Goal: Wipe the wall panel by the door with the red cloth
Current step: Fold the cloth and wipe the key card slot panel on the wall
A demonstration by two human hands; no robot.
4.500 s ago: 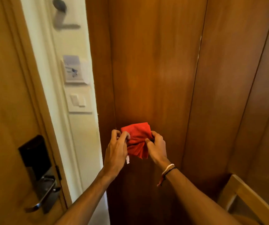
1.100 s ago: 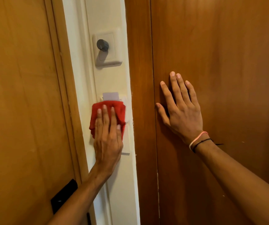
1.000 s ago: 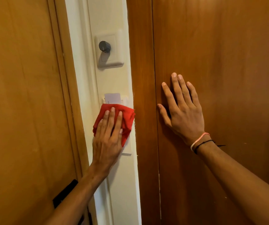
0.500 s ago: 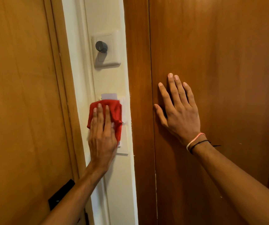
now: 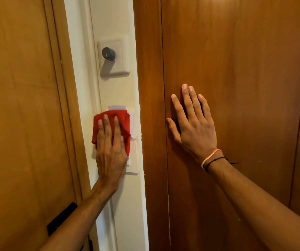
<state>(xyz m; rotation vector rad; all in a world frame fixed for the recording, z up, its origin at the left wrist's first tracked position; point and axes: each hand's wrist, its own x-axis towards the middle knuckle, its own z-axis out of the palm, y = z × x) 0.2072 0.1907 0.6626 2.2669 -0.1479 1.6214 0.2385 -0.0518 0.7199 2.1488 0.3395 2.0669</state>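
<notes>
A narrow cream wall panel [image 5: 117, 91] runs between the wooden door [image 5: 22, 115] on the left and dark wood cabinet panelling [image 5: 236, 60] on the right. My left hand [image 5: 111, 151] presses the folded red cloth [image 5: 123, 122] flat against the panel, over a card holder whose white card [image 5: 117, 107] sticks out just above the cloth. My right hand [image 5: 193, 127] lies flat with fingers spread on the cabinet panelling and holds nothing.
A white switch plate with a dark round knob [image 5: 108, 53] sits on the panel above the cloth. A second white plate [image 5: 133, 160] shows under my left hand. The door's black lock plate [image 5: 62, 219] is at the lower left.
Earlier both hands held the cloth in front of the cabinet. Over the last second my left hand slid the cloth right, then back left across the card holder. My right hand stayed put.
</notes>
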